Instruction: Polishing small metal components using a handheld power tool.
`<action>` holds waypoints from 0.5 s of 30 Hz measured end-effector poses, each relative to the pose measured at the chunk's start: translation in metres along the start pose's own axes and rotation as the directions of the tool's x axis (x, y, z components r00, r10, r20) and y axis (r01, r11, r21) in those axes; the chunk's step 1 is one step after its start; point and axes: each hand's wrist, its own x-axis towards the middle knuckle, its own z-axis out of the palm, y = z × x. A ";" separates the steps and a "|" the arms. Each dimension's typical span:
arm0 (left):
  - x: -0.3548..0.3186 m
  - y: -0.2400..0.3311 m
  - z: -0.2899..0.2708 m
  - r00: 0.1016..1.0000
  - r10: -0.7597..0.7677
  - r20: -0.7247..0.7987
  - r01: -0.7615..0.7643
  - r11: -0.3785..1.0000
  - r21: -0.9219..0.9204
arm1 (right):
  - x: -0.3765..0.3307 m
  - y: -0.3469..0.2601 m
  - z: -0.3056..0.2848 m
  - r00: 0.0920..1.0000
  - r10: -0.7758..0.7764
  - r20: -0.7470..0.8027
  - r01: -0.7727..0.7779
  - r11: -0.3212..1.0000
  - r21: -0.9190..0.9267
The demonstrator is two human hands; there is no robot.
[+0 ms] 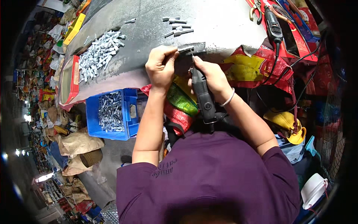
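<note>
At the near edge of the worktable, my left hand [161,68] is closed, its fingertips pinching a small grey metal part [183,49]. The part lies against a dark metal block [200,47] on the edge. My right hand [213,76] wraps round a black rotary tool [203,95], held upright with its thin bit pointing away from me. The bit's tip meets or nearly meets the part; contact is too small to tell. Beyond my hands lie several similar metal parts [179,27], loosely lined up on the tabletop. A large heap of such parts [100,54] sits to the left.
Below the table's left edge stands a blue bin [90,123] holding more metal parts. A second rotary tool [274,26] with a black cord and pliers [256,12] lie at the far right. Red and yellow plastic sheeting [248,69] hangs over the front edge.
</note>
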 end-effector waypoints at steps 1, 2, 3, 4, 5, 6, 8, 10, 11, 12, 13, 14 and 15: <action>-0.002 -0.002 0.000 1.000 0.015 -0.002 -0.015 1.000 -0.016 | 0.001 0.000 0.003 1.000 0.018 0.022 -0.018 1.000 0.003; -0.003 -0.004 0.000 1.000 0.014 -0.006 -0.014 1.000 -0.016 | 0.003 0.001 0.006 1.000 0.019 0.023 -0.019 1.000 0.000; -0.004 -0.004 0.000 1.000 0.022 -0.009 -0.022 1.000 -0.001 | 0.005 0.001 0.010 0.999 0.036 0.018 -0.036 0.999 0.020; -0.005 -0.005 0.000 0.999 0.032 -0.011 -0.032 0.999 0.014 | 0.006 0.002 0.015 0.999 0.052 0.013 -0.052 0.998 0.040; -0.006 -0.005 0.001 0.999 0.041 -0.013 -0.041 0.999 0.029 | 0.008 0.002 0.018 0.998 0.068 0.008 -0.068 0.996 0.062; -0.007 -0.006 0.002 0.999 0.051 -0.013 -0.050 0.998 0.043 | 0.009 0.002 0.021 0.997 0.084 0.003 -0.083 0.993 0.084; -0.007 -0.003 0.003 0.998 0.050 -0.024 -0.050 0.998 0.034 | 0.009 0.002 0.025 0.996 0.084 0.006 -0.084 0.993 0.088; -0.005 -0.001 0.005 0.998 0.054 -0.041 -0.054 0.998 0.014 | 0.009 0.002 0.028 0.997 0.079 0.011 -0.080 0.992 0.099; -0.005 0.000 0.005 0.997 0.056 -0.049 -0.055 0.998 0.004 | 0.009 0.002 0.028 0.997 0.077 0.013 -0.078 0.991 0.105; -0.005 -0.001 0.005 0.997 0.054 -0.050 -0.053 0.999 0.004 | 0.009 0.002 0.027 0.997 0.079 0.013 -0.079 0.991 0.105; -0.005 -0.001 0.005 0.998 0.050 -0.047 -0.050 0.999 0.002 | 0.010 0.002 0.025 0.997 0.074 0.009 -0.075 0.992 0.102; -0.005 -0.002 0.006 0.998 0.047 -0.045 -0.047 0.999 -0.001 | 0.011 0.003 0.022 0.998 0.070 0.005 -0.070 0.993 0.099; -0.005 -0.003 0.006 0.998 0.043 -0.043 -0.043 0.999 -0.004 | 0.012 0.003 0.019 0.998 0.065 0.001 -0.065 0.993 0.095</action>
